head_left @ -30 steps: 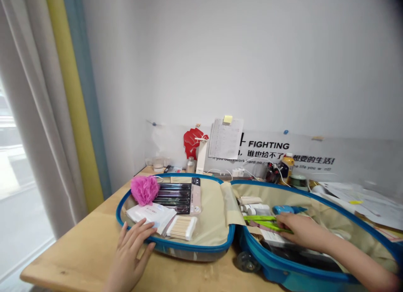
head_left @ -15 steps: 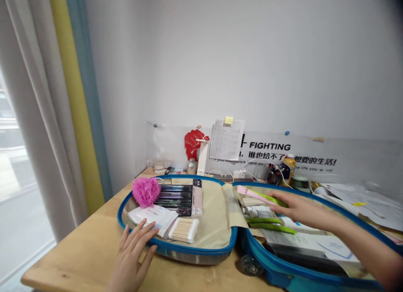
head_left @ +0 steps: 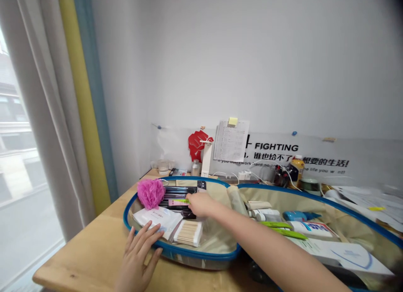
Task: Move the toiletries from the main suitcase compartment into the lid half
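Observation:
My right hand (head_left: 200,204) is closed on a slim pink-and-green item (head_left: 178,202), whose exact kind I cannot make out. It is over the packaged toothbrushes (head_left: 179,190) in the left half of the open suitcase (head_left: 217,255). My left hand (head_left: 141,250) lies with its fingers spread at the front rim, fingertips by a white packet (head_left: 157,217). Beside that packet is a pack of cotton swabs (head_left: 189,232). A pink bath puff (head_left: 151,193) sits at the left, behind the packet.
The suitcase's right half holds two slim green items (head_left: 285,229), a toothpaste tube (head_left: 311,229), a blue bottle (head_left: 296,216), white bottles (head_left: 267,214) and a white box (head_left: 349,254). Papers (head_left: 362,203) lie at the right. The wooden table (head_left: 82,250) has its edge at left.
My right hand has carried the pink-and-green item leftward from the suitcase's right half to above the toothbrushes. My left hand stays at the front rim. The view has shifted slightly.

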The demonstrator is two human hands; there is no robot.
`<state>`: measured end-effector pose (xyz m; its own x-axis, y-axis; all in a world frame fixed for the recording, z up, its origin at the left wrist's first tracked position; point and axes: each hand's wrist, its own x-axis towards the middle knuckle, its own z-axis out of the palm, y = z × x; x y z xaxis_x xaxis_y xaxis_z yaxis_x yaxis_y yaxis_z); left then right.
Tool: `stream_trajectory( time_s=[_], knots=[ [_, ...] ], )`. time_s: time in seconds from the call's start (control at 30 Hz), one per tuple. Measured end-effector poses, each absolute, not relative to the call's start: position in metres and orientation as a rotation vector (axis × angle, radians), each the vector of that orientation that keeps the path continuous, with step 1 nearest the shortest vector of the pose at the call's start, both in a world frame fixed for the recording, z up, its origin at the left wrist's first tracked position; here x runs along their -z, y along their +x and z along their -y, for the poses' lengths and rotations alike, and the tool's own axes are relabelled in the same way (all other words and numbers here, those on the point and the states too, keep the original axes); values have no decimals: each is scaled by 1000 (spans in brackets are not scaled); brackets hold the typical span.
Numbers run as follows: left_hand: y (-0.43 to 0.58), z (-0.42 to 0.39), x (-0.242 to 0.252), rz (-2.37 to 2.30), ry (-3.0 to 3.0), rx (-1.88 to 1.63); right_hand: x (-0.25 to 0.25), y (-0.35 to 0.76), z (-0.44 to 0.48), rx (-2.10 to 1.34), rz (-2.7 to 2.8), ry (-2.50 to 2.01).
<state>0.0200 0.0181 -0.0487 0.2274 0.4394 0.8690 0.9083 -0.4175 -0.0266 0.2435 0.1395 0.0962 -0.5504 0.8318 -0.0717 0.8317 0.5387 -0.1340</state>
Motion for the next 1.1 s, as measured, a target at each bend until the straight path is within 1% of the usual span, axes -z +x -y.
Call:
stream_trajectory(
  time_s=[0.2,0.33,0.53,0.67,0.87,1.1],
  knots=[
    [19,-19,50,1227,-1954,1098,-82,229,-143,-235,2780,-1392],
    [20,-18,49,1233,-1960,1123,-97,250,-148,-270,2761,-1368],
    [20,-18,50,1238,-1961,1118,-145,347,-151,-288,2607,-1506],
    [18,-19,51,1223,-1956,1093,-159,433,-142,-275,2488,-1690],
    [18,-19,50,1200,-1945,1048,-137,518,-127,-296,2391,-1910],
    [19,-19,47,1201,-1942,1039,-102,528,-115,-413,2489,-1937]
  ],
)
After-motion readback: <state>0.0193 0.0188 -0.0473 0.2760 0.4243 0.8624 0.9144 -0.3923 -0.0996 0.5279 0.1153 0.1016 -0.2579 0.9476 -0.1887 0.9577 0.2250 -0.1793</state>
